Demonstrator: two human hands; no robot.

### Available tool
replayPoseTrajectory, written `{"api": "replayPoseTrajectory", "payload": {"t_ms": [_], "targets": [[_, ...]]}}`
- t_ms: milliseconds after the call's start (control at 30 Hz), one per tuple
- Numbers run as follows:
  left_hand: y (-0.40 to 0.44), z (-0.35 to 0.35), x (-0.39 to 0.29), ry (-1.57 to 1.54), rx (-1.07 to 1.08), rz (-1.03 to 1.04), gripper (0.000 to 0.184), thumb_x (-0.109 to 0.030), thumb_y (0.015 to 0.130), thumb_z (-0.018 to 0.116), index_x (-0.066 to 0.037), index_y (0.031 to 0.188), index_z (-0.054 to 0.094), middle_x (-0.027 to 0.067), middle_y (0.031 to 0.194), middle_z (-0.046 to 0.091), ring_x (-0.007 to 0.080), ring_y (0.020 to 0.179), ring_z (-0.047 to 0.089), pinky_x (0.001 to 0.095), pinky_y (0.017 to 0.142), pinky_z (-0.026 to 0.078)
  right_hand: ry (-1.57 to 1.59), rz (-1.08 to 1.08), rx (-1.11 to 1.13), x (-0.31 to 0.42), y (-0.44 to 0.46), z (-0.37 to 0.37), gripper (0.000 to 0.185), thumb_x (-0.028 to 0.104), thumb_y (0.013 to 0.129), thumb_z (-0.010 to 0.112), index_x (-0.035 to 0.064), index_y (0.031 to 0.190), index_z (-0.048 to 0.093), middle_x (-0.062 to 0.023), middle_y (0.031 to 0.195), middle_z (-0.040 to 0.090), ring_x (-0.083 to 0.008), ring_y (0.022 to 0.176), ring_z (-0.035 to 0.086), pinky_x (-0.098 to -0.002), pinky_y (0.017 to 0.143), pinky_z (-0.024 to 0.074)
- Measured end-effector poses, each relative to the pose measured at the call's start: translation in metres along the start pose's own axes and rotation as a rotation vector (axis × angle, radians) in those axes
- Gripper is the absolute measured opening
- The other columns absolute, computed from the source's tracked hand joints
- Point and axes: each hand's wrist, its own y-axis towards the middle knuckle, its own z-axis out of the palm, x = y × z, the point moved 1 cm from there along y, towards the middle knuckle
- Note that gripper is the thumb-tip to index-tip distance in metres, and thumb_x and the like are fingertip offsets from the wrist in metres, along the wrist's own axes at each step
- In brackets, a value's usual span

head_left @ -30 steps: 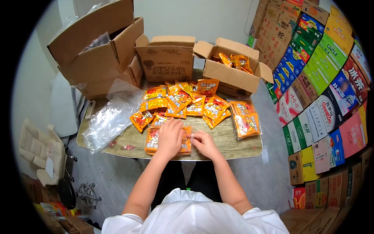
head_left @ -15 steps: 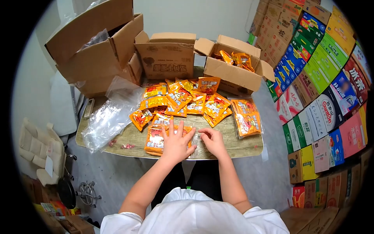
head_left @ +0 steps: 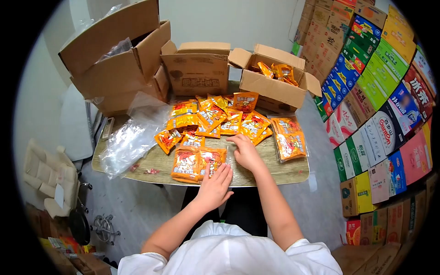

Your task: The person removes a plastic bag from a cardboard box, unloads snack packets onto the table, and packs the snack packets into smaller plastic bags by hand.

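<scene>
A clear plastic bag of orange snack packets (head_left: 187, 164) lies flat near the table's front edge, the packets side by side in it. My left hand (head_left: 214, 187) rests on its lower right part, fingers stretched out. At the bag's upper right corner, my right hand (head_left: 247, 153) has its fingers bent in and closed at the clear plastic edge; the fingertips are partly hidden. Just beyond lies a heap of loose orange packets (head_left: 211, 115). Another filled clear bag (head_left: 289, 140) lies to the right of my right hand.
Empty clear plastic bags (head_left: 133, 140) lie on the left of the wooden table (head_left: 151, 166). Behind stand a large open carton (head_left: 110, 73), a middle carton (head_left: 197, 73) and a carton holding orange packets (head_left: 275, 89). Stacked boxes (head_left: 366, 114) line the right; an office chair (head_left: 48, 176) stands left.
My left hand has slid down and right, uncovering more of the packets. My right hand has moved up along the bag's right edge to its upper corner.
</scene>
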Motion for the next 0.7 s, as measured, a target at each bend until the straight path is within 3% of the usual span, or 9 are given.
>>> {"api": "replayPoseTrajectory", "payload": {"t_ms": [133,200,233,300,333,400,533,600,700], "targets": [[-0.005,0.012,0.007,0.017,-0.039,0.043,0.077,-0.032,0.075,0.075,0.0,0.137,0.043,0.0157,0.139,0.046,0.0294,0.135,0.037,0.0599,0.112,0.021,-0.089,0.078,0.144,-0.009,0.007,0.008,0.026,-0.001,0.078,0.057,0.0047,0.1,0.068,-0.016,0.095,0.064,-0.0343,0.094,0.06,-0.0429,0.085,0.0493],[-0.006,0.011,0.01,-0.047,-0.067,0.076,0.079,-0.032,0.072,0.077,-0.001,0.137,0.044,0.0151,0.141,0.045,0.0295,0.136,0.037,0.0587,0.11,0.023,-0.069,0.086,0.135,-0.017,0.009,0.013,0.026,-0.001,0.077,0.057,0.0032,0.102,0.066,-0.0135,0.08,0.064,-0.0314,0.079,0.062,-0.0401,0.076,0.0509],[-0.006,0.009,0.009,-0.048,-0.067,0.076,0.079,-0.032,0.072,0.077,-0.001,0.137,0.044,0.0151,0.141,0.045,0.0295,0.136,0.037,0.0587,0.11,0.023,-0.07,0.087,0.135,-0.019,0.009,0.013,0.026,-0.001,0.077,0.057,0.0032,0.102,0.066,-0.0135,0.08,0.064,-0.0314,0.079,0.062,-0.0401,0.076,0.0509],[-0.006,0.004,0.006,-0.135,-0.131,-0.06,0.082,-0.034,0.07,0.079,-0.002,0.137,0.044,0.0147,0.144,0.043,0.0309,0.136,0.037,0.0558,0.108,0.026,0.151,0.232,0.18,-0.025,0.009,0.012,0.022,0.0,0.08,0.054,0.0021,0.099,0.065,-0.0097,0.07,0.062,-0.0211,0.064,0.062,-0.0338,0.062,0.0521],[-0.005,0.005,0.006,-0.136,-0.132,-0.059,0.082,-0.034,0.07,0.079,-0.002,0.137,0.044,0.0147,0.144,0.043,0.0309,0.136,0.037,0.0558,0.108,0.026,0.15,0.233,0.179,-0.027,0.009,0.013,0.022,0.0,0.08,0.054,0.0021,0.099,0.065,-0.0097,0.07,0.062,-0.0211,0.064,0.062,-0.0338,0.062,0.0521],[-0.005,0.009,0.006,-0.047,-0.224,-0.125,0.084,-0.037,0.068,0.08,-0.003,0.137,0.046,0.0155,0.145,0.042,0.0335,0.137,0.035,0.0531,0.105,0.027,0.533,0.518,0.207,-0.027,0.009,0.013,0.021,0.0,0.082,0.051,0.001,0.097,0.065,-0.0048,0.066,0.061,-0.0108,0.054,0.057,-0.0253,0.05,0.0481],[-0.006,0.01,0.005,-0.041,-0.323,-0.111,0.079,-0.033,0.068,0.08,-0.004,0.135,0.049,0.0147,0.145,0.042,0.0345,0.137,0.034,0.0534,0.105,0.025,0.819,0.63,0.194,-0.014,0.006,0.001,0.021,0.0,0.084,0.048,0.0007,0.096,0.065,-0.0025,0.066,0.06,-0.0079,0.052,0.055,-0.0212,0.046,0.0452],[-0.005,0.006,0.006,0.031,-0.438,-0.14,0.067,-0.025,0.07,0.078,-0.009,0.131,0.055,0.0129,0.143,0.045,0.0348,0.135,0.036,0.0543,0.105,0.024,1.009,0.735,0.178,-0.012,0.005,-0.005,0.019,0.001,0.085,0.048,-0.0003,0.091,0.066,-0.0041,0.065,0.061,-0.0082,0.05,0.054,-0.0198,0.045,0.0435],[0.0,0.002,0.013,0.046,-0.56,-0.081,0.058,-0.019,0.07,0.076,-0.014,0.125,0.061,0.0111,0.14,0.048,0.0352,0.133,0.038,0.054,0.105,0.025,1.032,0.708,0.144,-0.005,0.007,-0.014,0.021,0.001,0.085,0.047,-0.0023,0.093,0.066,-0.0041,0.065,0.06,-0.0091,0.05,0.054,-0.0214,0.048,0.0452]]}}
